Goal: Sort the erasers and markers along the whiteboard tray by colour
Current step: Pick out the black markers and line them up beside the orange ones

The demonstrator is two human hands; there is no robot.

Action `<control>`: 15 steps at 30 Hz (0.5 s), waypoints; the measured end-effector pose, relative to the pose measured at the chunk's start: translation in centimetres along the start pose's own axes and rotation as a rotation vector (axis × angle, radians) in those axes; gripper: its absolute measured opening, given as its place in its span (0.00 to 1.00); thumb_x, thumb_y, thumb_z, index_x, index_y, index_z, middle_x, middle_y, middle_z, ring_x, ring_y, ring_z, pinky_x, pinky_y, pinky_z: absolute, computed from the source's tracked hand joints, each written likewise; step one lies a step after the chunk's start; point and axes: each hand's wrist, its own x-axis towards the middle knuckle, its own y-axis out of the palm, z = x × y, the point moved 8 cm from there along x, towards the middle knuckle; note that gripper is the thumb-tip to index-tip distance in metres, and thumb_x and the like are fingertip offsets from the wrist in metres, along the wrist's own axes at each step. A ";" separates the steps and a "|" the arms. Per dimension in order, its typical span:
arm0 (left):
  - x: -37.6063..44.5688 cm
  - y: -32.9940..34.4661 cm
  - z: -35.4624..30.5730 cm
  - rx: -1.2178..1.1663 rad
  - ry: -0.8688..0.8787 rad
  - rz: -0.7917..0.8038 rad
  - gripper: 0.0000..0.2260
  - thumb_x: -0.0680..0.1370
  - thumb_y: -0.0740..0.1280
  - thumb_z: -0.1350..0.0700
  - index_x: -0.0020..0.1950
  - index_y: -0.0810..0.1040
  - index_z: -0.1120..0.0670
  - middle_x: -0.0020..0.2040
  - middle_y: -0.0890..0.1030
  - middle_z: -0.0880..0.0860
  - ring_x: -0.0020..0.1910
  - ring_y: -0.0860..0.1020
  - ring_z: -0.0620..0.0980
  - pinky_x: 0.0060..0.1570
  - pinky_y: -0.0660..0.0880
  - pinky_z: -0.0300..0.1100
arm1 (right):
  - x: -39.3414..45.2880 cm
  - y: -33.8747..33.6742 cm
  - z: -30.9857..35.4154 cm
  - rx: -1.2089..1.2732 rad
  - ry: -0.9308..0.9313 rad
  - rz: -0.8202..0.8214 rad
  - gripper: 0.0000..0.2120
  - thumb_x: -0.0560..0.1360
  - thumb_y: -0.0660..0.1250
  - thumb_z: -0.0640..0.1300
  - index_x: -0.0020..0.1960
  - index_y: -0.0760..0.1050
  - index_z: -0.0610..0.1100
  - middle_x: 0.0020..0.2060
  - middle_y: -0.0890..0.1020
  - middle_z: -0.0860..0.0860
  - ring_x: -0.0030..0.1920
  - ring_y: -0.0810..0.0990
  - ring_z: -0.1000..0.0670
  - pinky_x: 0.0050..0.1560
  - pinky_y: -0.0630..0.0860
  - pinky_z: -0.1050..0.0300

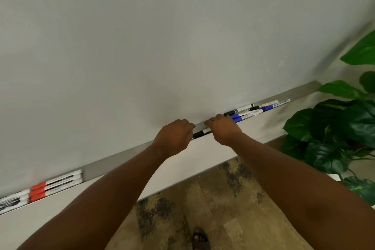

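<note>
Left hand: the left hand (174,137) curls its fingers at the cap end of a black marker (201,133) on the whiteboard tray (121,158); the grip itself is hidden.
Right hand: the right hand (223,128) closes on the same marker's white barrel, probably to slide it along.
Red markers (54,185): grouped at the tray's left end.
Mixed markers (255,109): blue- and black-capped ones lie unsorted to the right.
Erasers: none in view.

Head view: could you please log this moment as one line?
left hand and right hand on black marker in tray | red markers left | blue markers right
</note>
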 end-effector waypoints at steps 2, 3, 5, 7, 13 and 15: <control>1.6 0.4 -0.9 -0.002 -0.029 -0.022 0.15 0.82 0.57 0.53 0.65 0.75 0.53 0.57 0.80 0.51 0.54 0.78 0.51 0.52 0.77 0.46 | 0.2 0.5 -0.4 0.011 -0.013 0.006 0.21 0.75 0.60 0.36 0.67 0.70 0.48 0.60 0.79 0.49 0.59 0.73 0.45 0.57 0.69 0.47; 2.5 0.6 -1.3 -0.013 -0.046 -0.035 0.15 0.82 0.57 0.53 0.66 0.74 0.53 0.59 0.80 0.52 0.56 0.78 0.51 0.54 0.77 0.46 | 0.3 0.7 -0.5 0.017 -0.023 0.002 0.21 0.75 0.60 0.37 0.67 0.70 0.48 0.60 0.79 0.49 0.59 0.72 0.45 0.57 0.69 0.47; 4.2 1.0 -2.0 -0.030 -0.064 -0.040 0.16 0.82 0.56 0.53 0.68 0.73 0.55 0.62 0.79 0.53 0.58 0.78 0.52 0.57 0.76 0.47 | 0.2 1.2 -0.6 0.023 -0.052 -0.013 0.19 0.76 0.60 0.38 0.66 0.70 0.48 0.59 0.79 0.49 0.59 0.72 0.45 0.57 0.69 0.47; 5.9 1.7 -2.7 -0.037 -0.071 -0.021 0.16 0.82 0.56 0.53 0.69 0.72 0.55 0.63 0.79 0.54 0.60 0.77 0.53 0.60 0.74 0.46 | 0.1 1.7 -0.9 0.021 -0.073 -0.026 0.18 0.77 0.60 0.39 0.66 0.70 0.47 0.59 0.78 0.48 0.59 0.71 0.44 0.57 0.68 0.46; 9.7 4.1 -4.4 -0.046 -0.085 0.152 0.20 0.81 0.61 0.58 0.73 0.67 0.57 0.69 0.74 0.56 0.68 0.72 0.54 0.68 0.66 0.44 | 0.1 2.0 -1.6 0.006 -0.116 -0.080 0.16 0.75 0.62 0.37 0.63 0.72 0.42 0.61 0.73 0.43 0.57 0.70 0.43 0.58 0.69 0.44; 11.0 4.7 -5.0 -0.074 -0.100 0.177 0.19 0.81 0.60 0.58 0.72 0.68 0.57 0.68 0.75 0.57 0.67 0.73 0.54 0.68 0.66 0.45 | -0.3 2.3 -2.4 0.001 -0.136 -0.113 0.17 0.74 0.63 0.36 0.62 0.73 0.42 0.61 0.74 0.43 0.58 0.71 0.42 0.58 0.68 0.45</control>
